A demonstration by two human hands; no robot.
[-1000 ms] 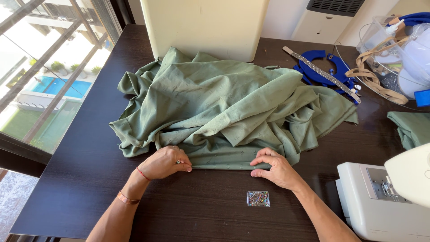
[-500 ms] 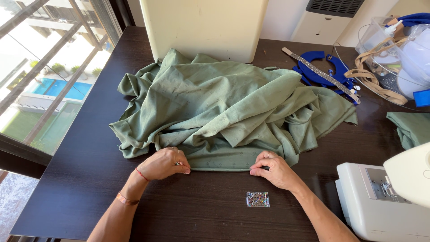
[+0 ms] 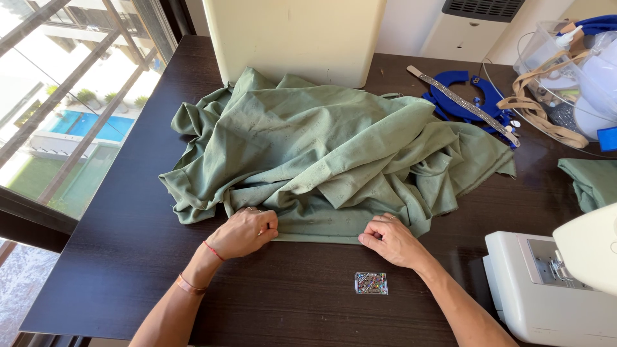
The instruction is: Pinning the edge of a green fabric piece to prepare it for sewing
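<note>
A large crumpled piece of sage-green fabric [image 3: 321, 154] lies heaped on a dark wooden table [image 3: 128, 257]. Its near edge is folded into a straight hem. My left hand [image 3: 247, 232] pinches that hem at its left end, fingers closed on the cloth. My right hand [image 3: 391, 239] presses and pinches the same folded edge farther right. A small clear box of coloured pins [image 3: 371, 283] sits on the table just in front of my right hand.
A white sewing machine [image 3: 553, 283] stands at the right front. A cream box-like object [image 3: 295, 38] stands behind the fabric. Blue curved rulers [image 3: 466, 99], a clear container with straps [image 3: 565, 77] and a small folded green piece [image 3: 591, 183] lie at right. A window is at left.
Both hands have stayed on the folded hem; the right hand has shifted slightly along it. The fabric heap looks the same.
</note>
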